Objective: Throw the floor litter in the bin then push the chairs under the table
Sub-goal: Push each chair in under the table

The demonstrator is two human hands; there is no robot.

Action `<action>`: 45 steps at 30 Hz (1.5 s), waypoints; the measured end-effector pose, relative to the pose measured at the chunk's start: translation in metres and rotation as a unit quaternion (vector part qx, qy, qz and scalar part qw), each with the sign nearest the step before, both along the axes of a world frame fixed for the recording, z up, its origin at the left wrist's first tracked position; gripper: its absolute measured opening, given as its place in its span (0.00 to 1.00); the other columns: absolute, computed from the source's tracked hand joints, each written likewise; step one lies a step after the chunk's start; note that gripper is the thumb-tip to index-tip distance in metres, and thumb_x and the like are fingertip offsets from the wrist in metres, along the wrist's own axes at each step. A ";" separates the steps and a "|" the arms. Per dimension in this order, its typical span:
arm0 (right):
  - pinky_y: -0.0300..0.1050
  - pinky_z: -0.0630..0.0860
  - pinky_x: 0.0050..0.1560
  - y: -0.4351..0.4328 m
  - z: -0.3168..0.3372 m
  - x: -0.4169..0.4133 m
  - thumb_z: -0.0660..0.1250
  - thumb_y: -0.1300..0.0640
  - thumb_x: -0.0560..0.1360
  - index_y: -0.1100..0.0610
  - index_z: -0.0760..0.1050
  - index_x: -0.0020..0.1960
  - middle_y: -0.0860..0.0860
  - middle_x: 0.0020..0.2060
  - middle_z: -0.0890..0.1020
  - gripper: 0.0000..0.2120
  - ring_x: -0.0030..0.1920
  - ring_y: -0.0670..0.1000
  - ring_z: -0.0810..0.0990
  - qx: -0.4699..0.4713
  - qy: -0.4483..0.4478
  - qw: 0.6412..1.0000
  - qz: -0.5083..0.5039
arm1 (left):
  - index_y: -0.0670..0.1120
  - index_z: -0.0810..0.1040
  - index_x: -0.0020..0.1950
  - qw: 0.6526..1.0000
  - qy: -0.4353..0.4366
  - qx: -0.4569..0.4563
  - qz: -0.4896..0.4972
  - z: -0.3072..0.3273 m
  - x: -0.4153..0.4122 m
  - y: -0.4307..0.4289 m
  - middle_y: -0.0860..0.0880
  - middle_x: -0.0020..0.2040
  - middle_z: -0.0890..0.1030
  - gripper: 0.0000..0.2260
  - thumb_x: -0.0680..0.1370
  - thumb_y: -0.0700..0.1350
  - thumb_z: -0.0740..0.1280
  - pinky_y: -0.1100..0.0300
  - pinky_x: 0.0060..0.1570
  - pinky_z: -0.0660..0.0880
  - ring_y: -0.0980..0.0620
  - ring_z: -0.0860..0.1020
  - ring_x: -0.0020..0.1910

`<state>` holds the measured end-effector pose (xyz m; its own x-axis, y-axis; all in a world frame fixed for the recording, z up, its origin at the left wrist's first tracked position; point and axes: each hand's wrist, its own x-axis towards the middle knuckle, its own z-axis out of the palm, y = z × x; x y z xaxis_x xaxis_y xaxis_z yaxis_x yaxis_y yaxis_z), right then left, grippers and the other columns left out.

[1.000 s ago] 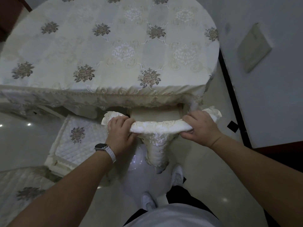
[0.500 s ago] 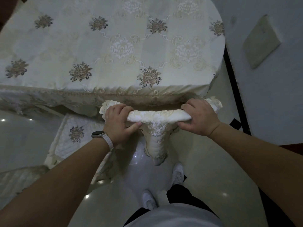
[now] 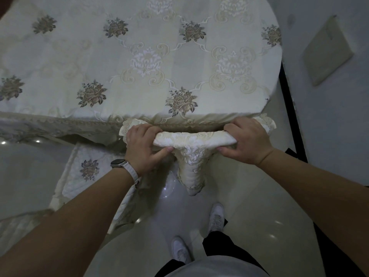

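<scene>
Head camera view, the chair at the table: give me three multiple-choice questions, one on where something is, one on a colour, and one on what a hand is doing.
1. Where is the chair back?
A) at the near edge of the table
B) lying flat on the floor
C) on top of the table

2. What colour are the shoes?
A) red
B) white
C) black

3. What is the left hand doing?
A) hanging open
B) lying flat on the table
C) gripping the chair back

Answers:
1 A: its top rail sits right at the table's edge.
2 B: both feet show white shoes.
3 C: its fingers curl over the rail with the thumb under it, as do the right hand's.
</scene>
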<state>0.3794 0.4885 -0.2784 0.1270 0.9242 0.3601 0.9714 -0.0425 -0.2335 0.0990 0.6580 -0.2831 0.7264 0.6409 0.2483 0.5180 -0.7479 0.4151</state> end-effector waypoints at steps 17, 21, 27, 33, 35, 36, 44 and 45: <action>0.50 0.69 0.41 0.010 0.001 0.009 0.66 0.34 0.67 0.58 0.78 0.45 0.55 0.39 0.76 0.26 0.39 0.58 0.75 -0.041 0.004 0.999 0.004 | 0.43 0.78 0.55 0.999 0.030 -0.026 0.006 0.005 0.007 0.006 0.43 0.53 0.77 0.25 0.72 0.63 0.64 0.45 0.59 0.66 0.40 0.73 0.55; 0.52 0.70 0.45 0.008 0.011 0.008 0.61 0.31 0.68 0.57 0.78 0.51 0.55 0.42 0.77 0.30 0.43 0.59 0.75 -0.110 0.018 0.994 0.004 | 0.45 0.78 0.59 0.995 0.081 -0.054 0.007 0.017 0.007 0.004 0.45 0.57 0.76 0.28 0.73 0.66 0.60 0.47 0.61 0.64 0.42 0.72 0.58; 0.55 0.66 0.61 -0.002 0.034 0.000 0.51 0.29 0.69 0.52 0.74 0.62 0.52 0.53 0.75 0.35 0.57 0.56 0.71 -0.192 0.051 0.980 -0.001 | 0.49 0.70 0.72 0.989 0.085 -0.106 0.066 0.044 0.004 -0.029 0.43 0.72 0.69 0.30 0.76 0.65 0.58 0.42 0.71 0.62 0.43 0.65 0.73; 0.56 0.66 0.63 -0.006 0.052 -0.027 0.54 0.35 0.73 0.54 0.72 0.64 0.53 0.59 0.75 0.30 0.61 0.57 0.72 -0.161 0.041 0.984 0.058 | 0.50 0.70 0.73 0.991 0.102 -0.055 0.062 0.072 -0.030 -0.082 0.45 0.75 0.67 0.28 0.76 0.62 0.60 0.43 0.69 0.66 0.45 0.66 0.73; 0.56 0.67 0.63 -0.003 0.062 -0.050 0.54 0.36 0.73 0.55 0.74 0.64 0.54 0.59 0.76 0.30 0.61 0.58 0.74 -0.145 0.025 0.985 0.087 | 0.48 0.72 0.72 0.991 0.112 -0.033 0.060 0.078 -0.051 -0.090 0.44 0.73 0.69 0.27 0.77 0.60 0.60 0.42 0.67 0.69 0.44 0.67 0.72; 0.56 0.67 0.63 -0.002 0.068 -0.065 0.54 0.37 0.73 0.56 0.74 0.64 0.54 0.60 0.77 0.30 0.61 0.59 0.74 -0.143 0.018 0.984 0.101 | 0.47 0.73 0.71 0.991 0.113 -0.023 0.069 0.080 -0.064 -0.095 0.44 0.73 0.70 0.27 0.77 0.60 0.60 0.41 0.66 0.69 0.44 0.68 0.71; 0.54 0.71 0.61 -0.012 0.103 -0.216 0.57 0.37 0.74 0.55 0.77 0.64 0.54 0.60 0.79 0.28 0.59 0.58 0.77 -0.092 -0.082 0.968 0.218 | 0.46 0.76 0.67 0.986 0.109 0.046 0.120 0.098 -0.222 -0.153 0.42 0.69 0.74 0.22 0.78 0.57 0.62 0.44 0.62 0.72 0.41 0.73 0.66; 0.53 0.70 0.61 -0.016 0.106 -0.239 0.57 0.37 0.74 0.55 0.77 0.64 0.54 0.60 0.79 0.28 0.59 0.58 0.76 -0.083 -0.088 0.967 0.226 | 0.45 0.77 0.67 0.984 0.111 0.055 0.130 0.100 -0.247 -0.162 0.41 0.68 0.74 0.22 0.78 0.57 0.62 0.45 0.62 0.72 0.41 0.73 0.65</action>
